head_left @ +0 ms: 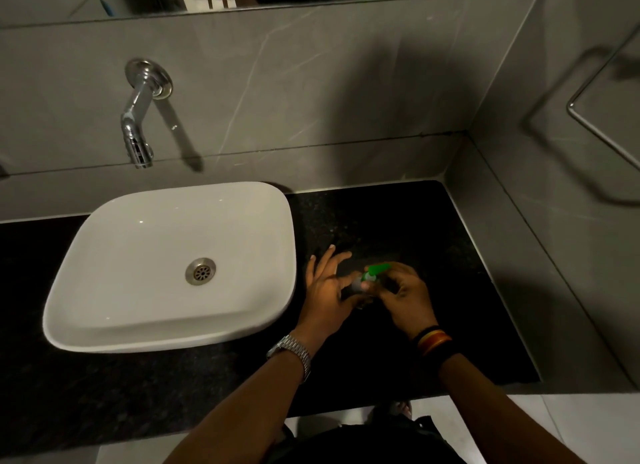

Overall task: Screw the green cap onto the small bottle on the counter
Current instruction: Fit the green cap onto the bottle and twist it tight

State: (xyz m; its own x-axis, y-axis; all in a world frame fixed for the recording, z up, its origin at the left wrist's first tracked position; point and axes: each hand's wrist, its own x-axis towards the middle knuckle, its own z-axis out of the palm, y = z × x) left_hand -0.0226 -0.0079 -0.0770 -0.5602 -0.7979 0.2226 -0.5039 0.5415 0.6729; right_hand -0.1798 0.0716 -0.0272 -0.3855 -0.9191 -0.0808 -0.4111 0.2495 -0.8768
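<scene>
1. we found both hands working over the black counter (pixel 398 218), just to the right of the white basin (pixel 114 311).
2. the small bottle (pixel 356 286) sat between the two hands, above the counter surface; only a greyish part of it showed, and we could not tell whether its base touched the counter.
3. the green cap (pixel 379 269) was at the top of the bottle, partly covered by fingers. we could not tell how far it was seated on the neck.
4. the left hand (pixel 327 295) pinched the bottle with thumb and forefinger, while its other fingers were spread and lifted clear.
5. the right hand (pixel 403 295) was curled around the cap, fingertips closed on it from the right side.
6. the left wrist carried a metal watch (pixel 292 351); the right wrist carried striped bands (pixel 433 340).
7. a chrome tap (pixel 138 117) projected from the grey wall above the basin, well apart from the hands.
8. the basin drain (pixel 200 271) was uncovered and the bowl looked dry.
</scene>
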